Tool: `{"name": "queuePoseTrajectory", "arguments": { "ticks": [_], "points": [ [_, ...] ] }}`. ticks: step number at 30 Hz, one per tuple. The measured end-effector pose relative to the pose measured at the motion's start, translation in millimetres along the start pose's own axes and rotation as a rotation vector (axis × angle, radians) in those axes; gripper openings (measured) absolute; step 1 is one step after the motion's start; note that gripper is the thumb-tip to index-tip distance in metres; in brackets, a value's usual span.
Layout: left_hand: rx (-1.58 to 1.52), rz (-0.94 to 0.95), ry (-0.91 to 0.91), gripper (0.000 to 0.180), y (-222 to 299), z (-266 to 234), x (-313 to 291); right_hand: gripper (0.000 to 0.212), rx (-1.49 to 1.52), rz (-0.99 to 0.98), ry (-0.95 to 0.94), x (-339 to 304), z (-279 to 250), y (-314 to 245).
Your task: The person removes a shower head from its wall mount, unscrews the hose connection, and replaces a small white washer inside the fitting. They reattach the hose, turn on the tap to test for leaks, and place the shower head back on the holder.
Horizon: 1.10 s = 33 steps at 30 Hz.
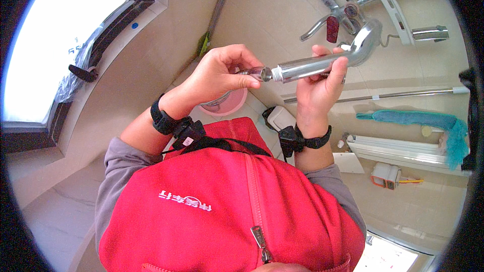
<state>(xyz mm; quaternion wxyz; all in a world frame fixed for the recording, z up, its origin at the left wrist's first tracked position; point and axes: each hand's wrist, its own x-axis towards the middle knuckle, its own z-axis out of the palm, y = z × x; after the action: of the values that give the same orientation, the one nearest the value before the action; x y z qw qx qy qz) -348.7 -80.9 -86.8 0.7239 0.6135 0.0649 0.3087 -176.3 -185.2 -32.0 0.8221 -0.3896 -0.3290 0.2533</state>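
Note:
A chrome hand shower (307,67) lies across my right hand (322,88), its rounded head up at the right. My right fingers and thumb are wrapped round the handle. White threads show at the handle's left end. My left hand (224,68) pinches the metal end of a shower hose (261,74), with its open mouth facing those threads. The two ends are almost in line and very close; I cannot tell whether they touch. Most of the hose is hidden behind my hands. Both wrists wear black straps with small black boxes.
A wall mixer tap (335,12) is beyond my right hand, beside a white rack (390,7). A pink basin (227,103) stands on the floor below. To the right are a metal pole (403,95), a teal duster (413,117) and a white shelf (393,148). At left is an open window (55,45).

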Motion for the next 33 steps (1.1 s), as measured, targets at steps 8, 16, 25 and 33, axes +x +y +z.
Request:
{"name": "queuePoseTrajectory", "arguments": {
  "ticks": [8,16,25,33],
  "points": [
    [0.174,-0.121,-0.045,0.028,2.0,0.8,0.4,0.033,-0.258,-0.199,-0.139,-10.2,4.5,-4.8],
    [0.254,-0.184,0.025,0.027,3.7,5.9,3.3,0.029,-0.327,-0.116,-0.131,-10.5,5.8,0.0],
    [0.422,-0.142,0.078,0.024,1.9,8.9,9.5,0.023,-0.318,-0.085,0.040,5.0,12.4,16.3],
    [0.145,-0.275,-0.321,0.030,2.3,-7.3,13.5,0.023,-0.257,-0.027,-0.184,14.4,10.3,10.7]
  ]
}}
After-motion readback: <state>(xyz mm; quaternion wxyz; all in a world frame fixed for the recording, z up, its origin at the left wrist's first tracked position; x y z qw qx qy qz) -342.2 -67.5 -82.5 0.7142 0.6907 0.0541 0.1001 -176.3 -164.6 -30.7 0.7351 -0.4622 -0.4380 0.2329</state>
